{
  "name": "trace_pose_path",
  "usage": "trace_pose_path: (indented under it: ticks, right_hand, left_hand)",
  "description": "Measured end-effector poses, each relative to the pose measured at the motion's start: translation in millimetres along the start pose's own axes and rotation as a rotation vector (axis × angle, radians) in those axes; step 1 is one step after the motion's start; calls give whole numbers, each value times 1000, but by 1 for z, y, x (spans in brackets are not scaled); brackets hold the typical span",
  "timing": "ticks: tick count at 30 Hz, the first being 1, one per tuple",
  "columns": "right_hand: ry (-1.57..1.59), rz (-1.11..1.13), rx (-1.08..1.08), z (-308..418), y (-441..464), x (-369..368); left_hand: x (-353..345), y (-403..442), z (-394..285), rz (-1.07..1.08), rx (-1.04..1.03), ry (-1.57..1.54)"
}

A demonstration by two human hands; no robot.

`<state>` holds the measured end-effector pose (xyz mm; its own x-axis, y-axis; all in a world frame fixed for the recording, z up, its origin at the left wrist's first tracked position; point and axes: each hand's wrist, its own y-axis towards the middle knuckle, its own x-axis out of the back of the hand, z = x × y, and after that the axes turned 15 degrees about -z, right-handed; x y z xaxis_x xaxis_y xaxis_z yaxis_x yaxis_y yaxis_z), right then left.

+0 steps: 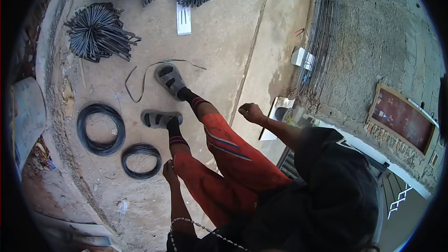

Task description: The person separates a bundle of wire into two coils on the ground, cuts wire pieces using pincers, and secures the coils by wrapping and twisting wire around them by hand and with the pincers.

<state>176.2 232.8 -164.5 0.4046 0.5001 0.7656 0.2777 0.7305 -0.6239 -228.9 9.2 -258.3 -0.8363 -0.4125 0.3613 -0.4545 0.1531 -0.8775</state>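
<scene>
Standing on the concrete floor, the person had both arms lowered, and from my spot I could see nothing in either grip. The right hand looked partly curled, away from the coils; the left hand hung nearest the smaller wire coil, but I couldn't tell how wide either grip was. That coil lay flat beside the larger wire coil, both toward the floor's rough edge, with a bundle of bent bars farther along that side. A loose dark strip curved just beside the sandals, so careful footing mattered, since it looked easy to snag. Handling a coil well, I judged, called for bent knees and fingers closed around the whole thickness of the ring; pinching a few strands could have pulled the loops apart or tangled them.
</scene>
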Motion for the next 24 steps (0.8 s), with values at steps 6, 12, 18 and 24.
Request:
trace_pose_path:
  ticks: [6,12,18,24]
  right_hand:
    - [84,170,-431,-121,-170,-9]
    - [349,252,-516,-229,-206,-27]
    - [810,170,-602,-333,-120,-4]
    - [1022,67,-947,-369,13,154]
  left_hand:
    - [31,-20,5,88,-463,581]
    - [2,-101,-63,-106,135,237]
    - [-119,-235,-106,-179,269,98]
    - [-293,-313,-199,85,243,-35]
